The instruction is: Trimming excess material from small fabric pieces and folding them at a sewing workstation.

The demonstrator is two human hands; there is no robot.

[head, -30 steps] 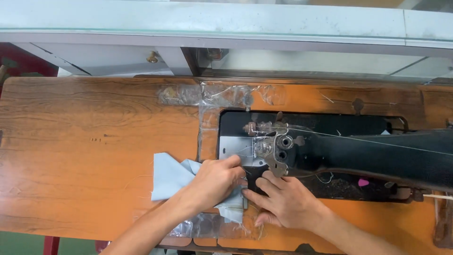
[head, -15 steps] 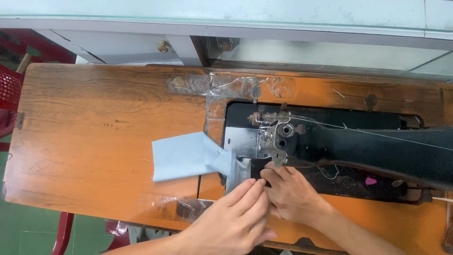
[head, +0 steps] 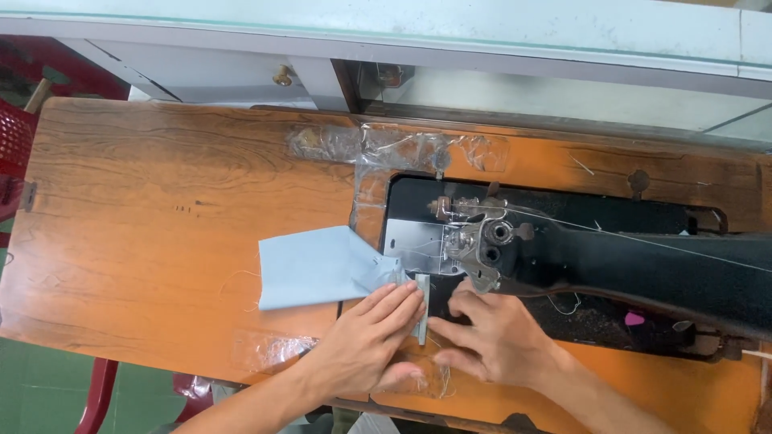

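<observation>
Your left hand (head: 366, 341) and right hand (head: 490, 337), nearly touching, press flat with fingers spread on the light blue fabric piece (head: 322, 265), pinning its near edge on the orange wooden table (head: 161, 193) beside the black sewing machine (head: 611, 261), apparently to steady it.

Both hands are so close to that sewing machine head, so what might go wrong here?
The right hand rests just below the machine head, so its fingertips might get caught if stitching starts. The left hand pins only the edge of the pale blue cloth; the loose part might skew. Stray threads could snag.
</observation>
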